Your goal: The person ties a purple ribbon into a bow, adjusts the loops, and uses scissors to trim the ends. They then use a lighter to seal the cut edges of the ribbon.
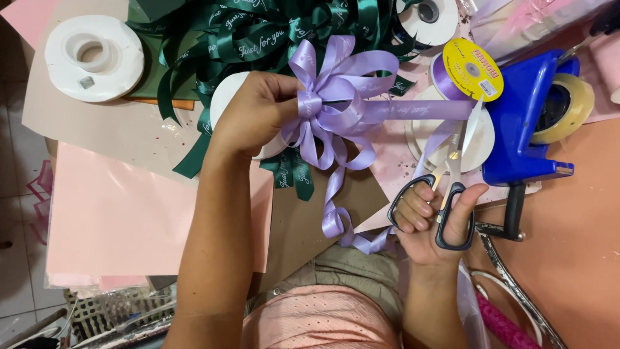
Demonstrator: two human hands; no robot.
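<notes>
White and empty, a ribbon spool (94, 58) lies at the far left on a sheet of brown paper (97, 123), with pink paper (129, 220) below it on the surface. Next to it a heap of dark green bows (258, 32) is piled, with white lettering on the ribbon.

Your left hand (255, 116) comes next. Its fingers (284, 106) are closed tight on the knot of the lilac bow (336, 97), and I think this pinch keeps the loops from opening. From the knot, one strand runs flat to the right, to the lilac ribbon roll (465, 74) with a yellow label; it is stretched straight, so it is easy to reach with a blade.

Your right hand (433, 223) holds the black-handled scissors (445, 187), fingers closed through the rings, blades pointing up toward that strand and only a little apart. At the far right stands a blue tape dispenser (523, 123) with clear tape.
</notes>
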